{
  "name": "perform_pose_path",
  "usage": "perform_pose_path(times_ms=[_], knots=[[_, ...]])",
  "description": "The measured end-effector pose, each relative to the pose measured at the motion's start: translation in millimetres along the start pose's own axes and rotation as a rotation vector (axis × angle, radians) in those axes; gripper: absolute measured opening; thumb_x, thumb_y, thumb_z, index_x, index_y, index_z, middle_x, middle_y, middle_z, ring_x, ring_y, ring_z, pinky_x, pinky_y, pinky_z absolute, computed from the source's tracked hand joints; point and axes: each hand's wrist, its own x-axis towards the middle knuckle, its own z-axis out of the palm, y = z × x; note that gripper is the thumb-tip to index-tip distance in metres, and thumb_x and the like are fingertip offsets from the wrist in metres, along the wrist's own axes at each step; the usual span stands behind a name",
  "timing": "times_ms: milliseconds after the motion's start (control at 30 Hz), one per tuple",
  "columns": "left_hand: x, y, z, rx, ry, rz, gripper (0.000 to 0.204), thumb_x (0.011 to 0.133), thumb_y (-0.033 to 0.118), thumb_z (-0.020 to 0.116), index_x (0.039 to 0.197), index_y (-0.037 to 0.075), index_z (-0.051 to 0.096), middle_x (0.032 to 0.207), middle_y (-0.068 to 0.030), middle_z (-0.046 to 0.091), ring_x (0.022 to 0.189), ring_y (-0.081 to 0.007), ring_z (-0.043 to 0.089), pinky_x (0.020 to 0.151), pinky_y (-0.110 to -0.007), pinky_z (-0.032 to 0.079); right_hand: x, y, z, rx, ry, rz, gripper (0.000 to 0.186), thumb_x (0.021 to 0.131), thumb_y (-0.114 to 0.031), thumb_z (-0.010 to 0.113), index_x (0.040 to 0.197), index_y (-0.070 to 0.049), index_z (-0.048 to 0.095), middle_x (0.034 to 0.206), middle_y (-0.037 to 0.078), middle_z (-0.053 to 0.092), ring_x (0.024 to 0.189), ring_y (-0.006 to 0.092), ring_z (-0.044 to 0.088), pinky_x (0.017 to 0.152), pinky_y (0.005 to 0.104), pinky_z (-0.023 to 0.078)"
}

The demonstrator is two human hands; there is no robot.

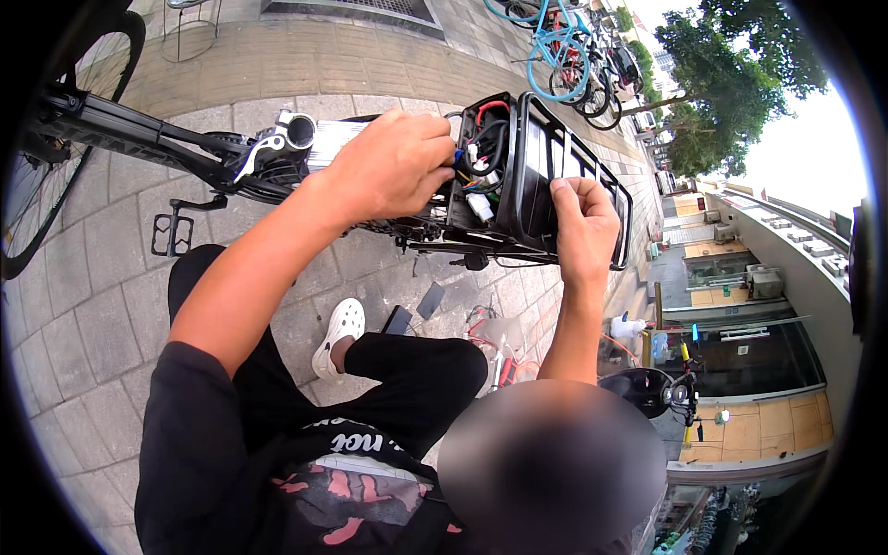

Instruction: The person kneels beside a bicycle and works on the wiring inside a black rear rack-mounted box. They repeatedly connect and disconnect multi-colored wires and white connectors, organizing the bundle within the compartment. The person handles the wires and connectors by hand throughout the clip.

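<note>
Left hand (393, 171) and right hand (587, 231) are apart, both busy over the rear of a black bicycle (139, 131) stretching across the upper half of the frame. The left one's fingers curl closed against bundled wiring (487, 171) in an open compartment, just above the middle; the right has thumb and fingers bent together at the black rear rack (511, 211) beside it. We're outdoors, on grey paving (92, 333) laid in blocks, with a tan strip and a metal grate (356, 9) toward the top. Light blue bicycles (558, 63) stand at the upper right of centre, trees (740, 55) beyond them, and a glass shopfront (754, 356) bends along the right edge. From here I can't tell what either hand's fingertips actually grip, since the fingers cover it. Dark lens rim cuts off the wheel (120, 55) at the upper left, a blurred round patch (552, 462) hides much of the lower middle, and whatever sits behind glass at the lower right is too murky to make out.
</note>
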Motion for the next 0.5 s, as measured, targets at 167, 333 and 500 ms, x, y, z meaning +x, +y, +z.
perform_pose_path(times_ms=[167,333,500], knots=[[-2.8,1.6,3.6,0.024,0.038,0.083,0.011,0.095,0.007,0.078,0.104,0.006,0.072,0.097,-0.0122,0.067,0.096,-0.0383,0.069,0.089,-0.049,0.054,3.9,-3.9,-1.6,-0.043,0.0,0.044,0.017,0.11,-0.018,0.083,0.108,-0.002,0.079,0.091,-0.008,0.069,0.078,0.0004,0.053,0.07,0.0212,0.041],[-3.7,-6.5,-0.9,-0.3,0.014,-0.223,0.036,0.098,-0.001,0.063,0.134,0.003,0.065,0.108,-0.0172,0.079,0.107,-0.0401,0.077,0.098,-0.049,0.059,-1.4,-12.6,-2.5,-0.119,0.108,-0.067,0.02,0.109,-0.019,0.081,0.114,0.0,0.081,0.084,-0.006,0.066,0.073,0.0037,0.054,0.067,0.0262,0.046],[-0.3,-6.2,-12.7,-0.339,-0.127,-0.331,0.055,0.099,-0.008,0.053,0.154,0.002,0.053,0.123,-0.0186,0.082,0.124,-0.0359,0.079,0.109,-0.049,0.061,-66.6,-78.1,28.1,-0.441,0.013,-0.84,0.015,0.099,-0.008,0.084,0.113,-0.003,0.082,0.092,0.006,0.075,0.074,0.025,0.066,0.069,0.0393,0.054]])
